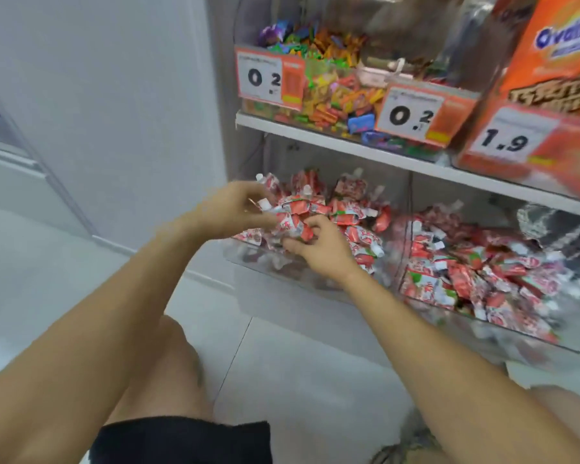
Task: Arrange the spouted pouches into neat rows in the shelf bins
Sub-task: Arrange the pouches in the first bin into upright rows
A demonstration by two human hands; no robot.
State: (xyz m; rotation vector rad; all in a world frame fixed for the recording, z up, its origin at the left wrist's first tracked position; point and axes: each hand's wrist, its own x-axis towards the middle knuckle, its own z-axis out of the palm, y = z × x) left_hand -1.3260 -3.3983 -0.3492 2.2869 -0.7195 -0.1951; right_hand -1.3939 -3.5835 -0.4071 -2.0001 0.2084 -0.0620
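While both hands work in the left clear bin (pixel 248 259) on the lower shelf, the step in hand looks like gathering a small bunch of spouted pouches (pixel 349 209) to square them up. The left hand (pixel 228 209) is curled at the bin's near left corner, fingers pinched on a pouch by its white cap end. The right hand (pixel 318 249) is closed round a little cluster of red-and-white pouches just beside it, thumb on top. The two hands nearly touch over the same clump.

Pouches in this bin lie heaped, caps pointing every way; the neighbouring right bin (pixel 549 339) is just as jumbled (no row is visible in either). So the task seems early. The next move likely calls for turning the held pouches to face one way and setting them down along an edge of the bin, which means first clearing a strip of floor in the heap.

Above, the upper shelf (pixel 315 135) carries a tub of mixed wrapped sweets (pixel 329 95), orange price tags (pixel 270 78) and an orange carton (pixel 549 78). Its edge overhangs the bins and limits lifting room. Motion blur hides finer detail of the grips
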